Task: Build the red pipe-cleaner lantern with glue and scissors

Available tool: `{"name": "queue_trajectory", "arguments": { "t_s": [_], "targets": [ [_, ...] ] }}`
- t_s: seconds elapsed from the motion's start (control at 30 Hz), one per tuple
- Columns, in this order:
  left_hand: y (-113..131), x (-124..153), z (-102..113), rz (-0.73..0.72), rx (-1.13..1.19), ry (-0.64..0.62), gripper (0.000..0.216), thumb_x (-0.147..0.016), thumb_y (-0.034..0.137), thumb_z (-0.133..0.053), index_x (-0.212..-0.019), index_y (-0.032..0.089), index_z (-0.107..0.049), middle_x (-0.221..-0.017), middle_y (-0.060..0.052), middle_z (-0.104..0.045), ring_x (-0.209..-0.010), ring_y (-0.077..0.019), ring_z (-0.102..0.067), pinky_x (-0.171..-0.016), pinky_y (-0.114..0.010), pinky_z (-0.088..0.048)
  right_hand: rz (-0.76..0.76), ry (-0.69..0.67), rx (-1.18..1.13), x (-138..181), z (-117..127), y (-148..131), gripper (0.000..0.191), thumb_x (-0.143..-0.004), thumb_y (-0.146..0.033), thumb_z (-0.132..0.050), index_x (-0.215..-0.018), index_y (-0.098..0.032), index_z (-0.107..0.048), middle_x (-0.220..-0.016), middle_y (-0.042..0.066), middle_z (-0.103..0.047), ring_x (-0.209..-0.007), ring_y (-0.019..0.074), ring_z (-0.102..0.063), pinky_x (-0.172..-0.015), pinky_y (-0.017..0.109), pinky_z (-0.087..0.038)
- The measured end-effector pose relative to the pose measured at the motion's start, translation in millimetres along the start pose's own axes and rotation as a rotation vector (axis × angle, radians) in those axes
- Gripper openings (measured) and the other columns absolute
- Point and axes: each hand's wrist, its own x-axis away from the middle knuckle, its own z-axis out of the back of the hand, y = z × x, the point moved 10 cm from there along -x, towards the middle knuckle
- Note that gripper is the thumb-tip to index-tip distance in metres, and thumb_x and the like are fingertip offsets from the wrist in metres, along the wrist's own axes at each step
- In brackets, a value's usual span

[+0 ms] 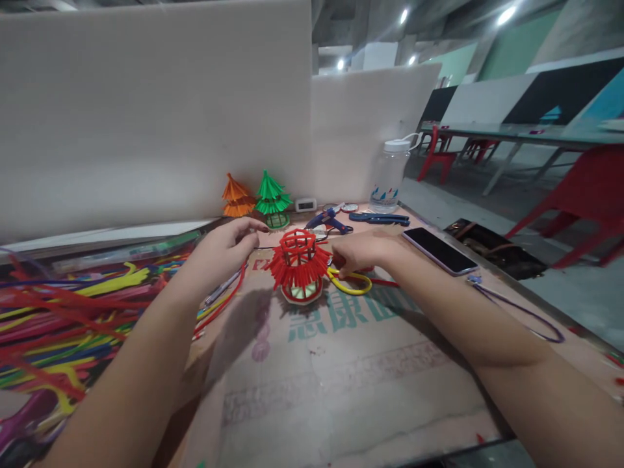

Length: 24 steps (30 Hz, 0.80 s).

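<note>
A small red tiered model [299,266], with a fringe of red strips around an open frame, stands upright on the board in the middle. My left hand [231,250] hovers to its left, fingers stretched out and apart, holding nothing. On the other side, my right hand [355,252] is closed with its fingers curled down at a pair of yellow-handled scissors [358,290]. The palm and the scissors' blades are mostly hidden. Behind the red model stand a green tiered model [273,198] and an orange one [238,195].
Loose colored strips [73,325] are heaped at the left. Toward the back lie a blue glue gun [324,219], dark blue pliers [379,219] and a small white display [305,205]. A water bottle [389,179] and a phone [440,251] are at the right.
</note>
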Motion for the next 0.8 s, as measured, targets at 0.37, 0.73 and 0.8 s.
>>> {"name": "queue_trajectory", "arguments": {
  "t_s": [0.37, 0.73, 0.8],
  "targets": [
    [6, 2, 0, -0.026, 0.036, -0.027, 0.029, -0.088, 0.042, -0.057, -0.105, 0.021, -0.070, -0.103, -0.005, -0.075, -0.093, -0.0249, -0.067, -0.081, -0.034, -0.049, -0.073, 0.118, 0.068, 10, 12, 5, 0.053, -0.077, -0.031, -0.071, -0.126, -0.016, -0.058, -0.105, 0.015, -0.071, -0.089, 0.0259, -0.065, -0.069, 0.028, -0.040],
    [10, 3, -5, -0.040, -0.032, -0.064, 0.031, -0.091, 0.045, -0.054, -0.107, 0.023, -0.069, -0.101, -0.004, -0.074, -0.087, -0.0231, -0.067, -0.077, -0.034, -0.049, -0.175, 0.454, -0.260, 8, 34, 50, 0.017, -0.086, -0.026, -0.062, -0.094, -0.016, -0.072, -0.094, 0.012, -0.072, -0.085, 0.0239, -0.064, -0.070, 0.029, -0.038],
    [9, 3, -5, -0.034, -0.010, -0.064, 0.033, -0.092, 0.046, -0.052, -0.109, 0.023, -0.068, -0.102, -0.004, -0.074, -0.089, -0.0234, -0.067, -0.078, -0.034, -0.050, -0.155, 0.532, -0.416, 21, 30, 41, 0.024, -0.091, -0.034, -0.056, -0.086, -0.016, -0.070, -0.088, 0.010, -0.071, -0.081, 0.0216, -0.062, -0.069, 0.029, -0.039]
  ]
}}
